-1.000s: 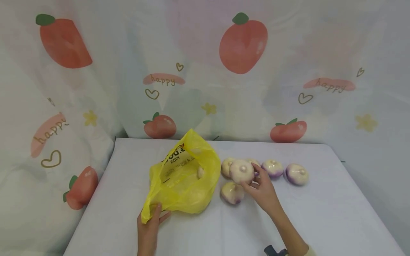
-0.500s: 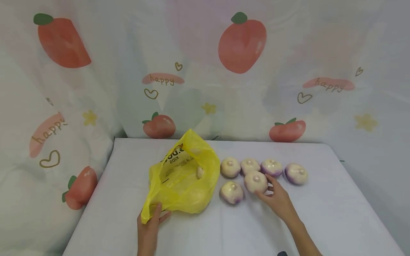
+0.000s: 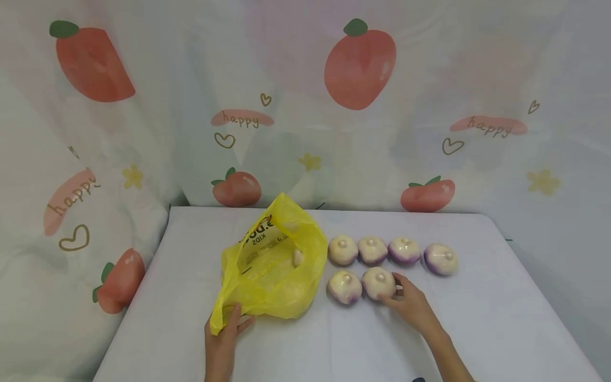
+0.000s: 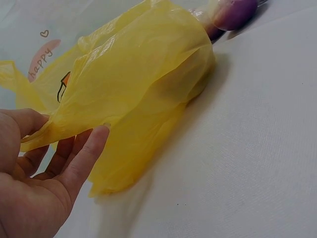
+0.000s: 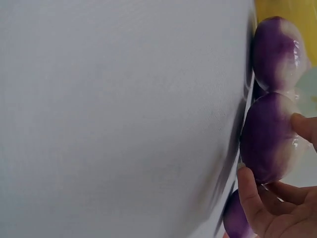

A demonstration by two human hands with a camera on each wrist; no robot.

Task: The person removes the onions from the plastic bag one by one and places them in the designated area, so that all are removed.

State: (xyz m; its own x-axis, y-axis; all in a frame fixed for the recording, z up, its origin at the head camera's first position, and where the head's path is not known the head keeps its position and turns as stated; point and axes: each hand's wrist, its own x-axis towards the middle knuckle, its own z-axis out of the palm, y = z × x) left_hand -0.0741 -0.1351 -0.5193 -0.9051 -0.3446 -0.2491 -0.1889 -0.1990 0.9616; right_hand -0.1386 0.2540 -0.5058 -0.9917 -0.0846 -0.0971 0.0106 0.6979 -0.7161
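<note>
My left hand pinches the rim of a yellow plastic bag between thumb and fingers. The bag lies on its side with its mouth spread, and a small pale thing shows inside. With thumb and fingers, my right hand holds a glossy turnip, cream above and purple below, down at table level. Another turnip stands close on its left. Behind is a row of similar turnips, including one near the bag and one at the right end.
A white-covered table carries everything. Behind it and along the left hangs a pale cloth printed with red fruit, hearts and writing. A dark object just shows at the bottom edge, by the right forearm.
My right hand has carried the turnip from in front of the back row rightward and down, to beside the front turnip. The left hand and the bag have stayed in place.
</note>
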